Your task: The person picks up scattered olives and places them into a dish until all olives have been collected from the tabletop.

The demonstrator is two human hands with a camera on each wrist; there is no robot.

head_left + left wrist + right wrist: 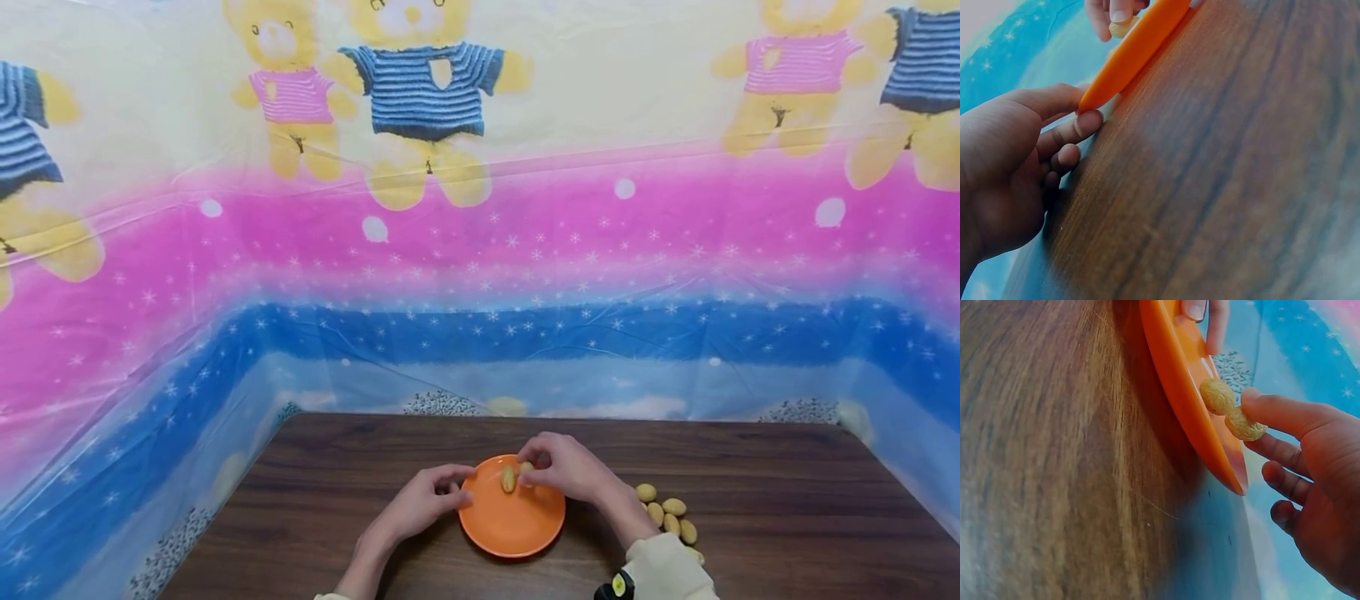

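An orange plate (510, 529) lies on the table in the head view. My left hand (422, 500) is at its left rim, which the thumb and forefinger pinch in the left wrist view. My right hand (576, 468) is over the plate's far right part. Between its thumb and forefinger it pinches a small oval, tan, wrinkled walnut-like piece (1245, 424). Just left of that sits a second such piece (508, 479) on the plate, close against the held one in the right wrist view. The other right-hand fingers curl loosely below.
Several more tan walnut-like pieces (672, 525) lie in a cluster on the dark wood table (315, 500), right of the plate beside the right forearm. A printed bear curtain (480, 333) stands along the table's far and side edges.
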